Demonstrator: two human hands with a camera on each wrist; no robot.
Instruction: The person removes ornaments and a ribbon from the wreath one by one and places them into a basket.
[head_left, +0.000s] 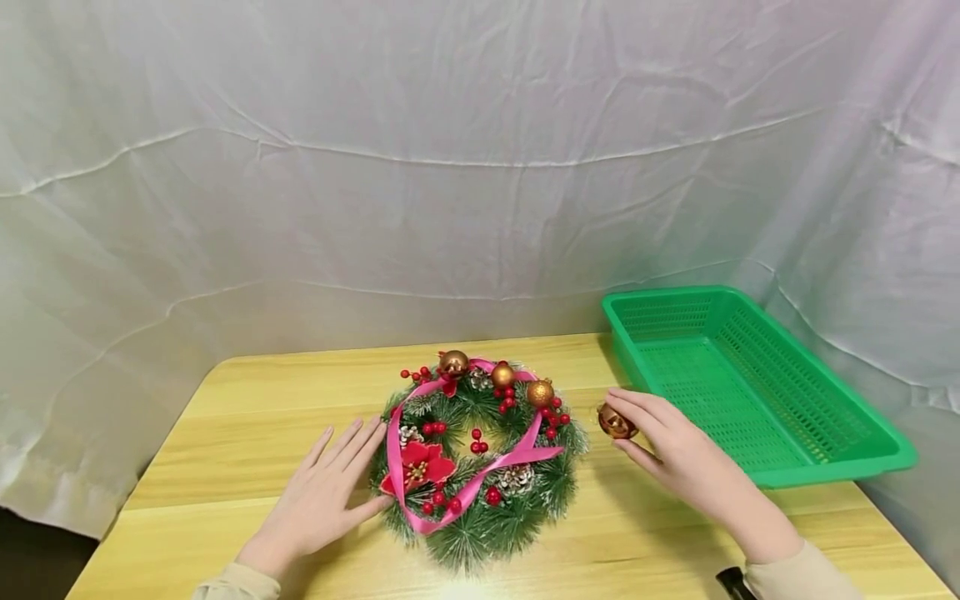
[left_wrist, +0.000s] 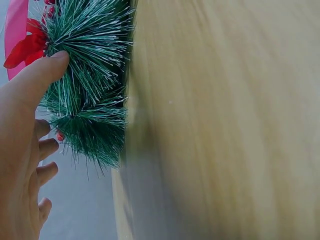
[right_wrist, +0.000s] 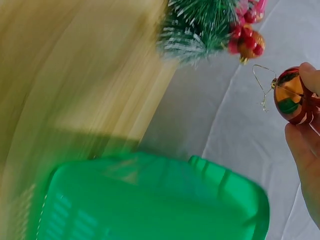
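Observation:
A green pine wreath [head_left: 468, 542] lies on the wooden table, dressed with a pink ribbon [head_left: 397, 467], a red poinsettia [head_left: 427, 465], red berries, pinecones and several bronze and gold baubles [head_left: 453, 364]. Along its left edge rests my left hand [head_left: 318, 496], fingers straight, with the thumb at the greenery beside the poinsettia. My right hand [head_left: 678, 450] pinches a shiny copper bauble [head_left: 617, 422] between thumb and fingers, to the right of the wreath. In the right wrist view a thin gold loop [right_wrist: 257, 80] hangs from the bauble's cap.
A green plastic basket [head_left: 832, 479] with slotted walls stands at the table's right side, just beyond my right hand. Pale grey cloth [head_left: 450, 225] hangs behind the table [head_left: 217, 433] and at both sides. A dark band shows at my right sleeve.

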